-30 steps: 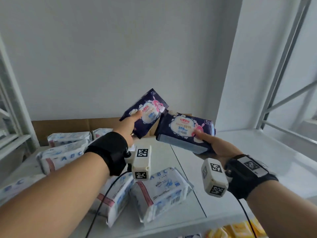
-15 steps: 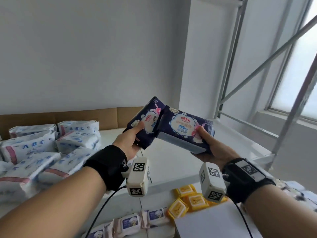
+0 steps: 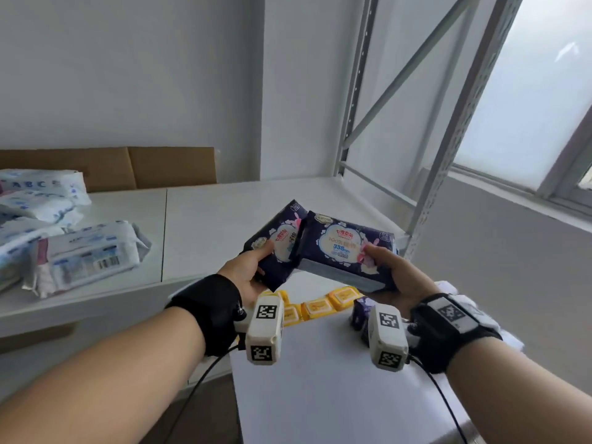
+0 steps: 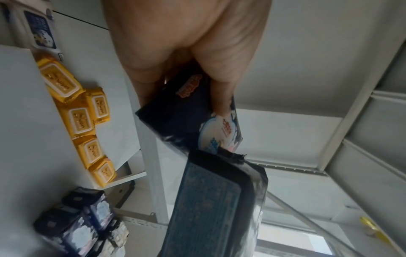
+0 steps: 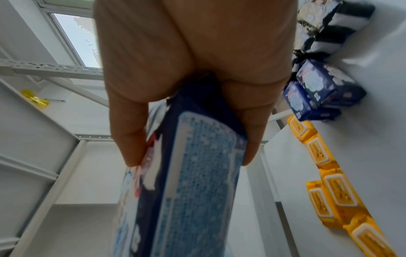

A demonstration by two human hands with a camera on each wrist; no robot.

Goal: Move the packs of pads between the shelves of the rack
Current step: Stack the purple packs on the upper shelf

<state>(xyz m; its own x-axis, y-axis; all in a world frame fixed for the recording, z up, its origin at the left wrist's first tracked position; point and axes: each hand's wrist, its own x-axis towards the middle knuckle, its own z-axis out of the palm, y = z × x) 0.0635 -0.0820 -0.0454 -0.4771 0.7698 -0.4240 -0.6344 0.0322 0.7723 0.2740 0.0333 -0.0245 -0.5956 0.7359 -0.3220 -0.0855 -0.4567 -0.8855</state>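
Holding one dark blue pack in each of my hands, I have them up in front of me, over the edge of the top shelf (image 3: 224,219). My left hand (image 3: 246,274) grips the smaller dark pack (image 3: 275,248) with the thumb on top and the fingers under it. My right hand (image 3: 390,270) grips the bigger dark pack (image 3: 342,251) the same way, thumb on the front. The two packs touch at their near corners, and the bigger one sits a little over the smaller one. White packs with blue letters (image 3: 86,254) lie in a heap on the left of the top shelf. Below my hands, on the lower shelf (image 3: 320,395), a row of yellow wipes packs (image 3: 315,307) lies near more dark blue packs (image 4: 87,226).
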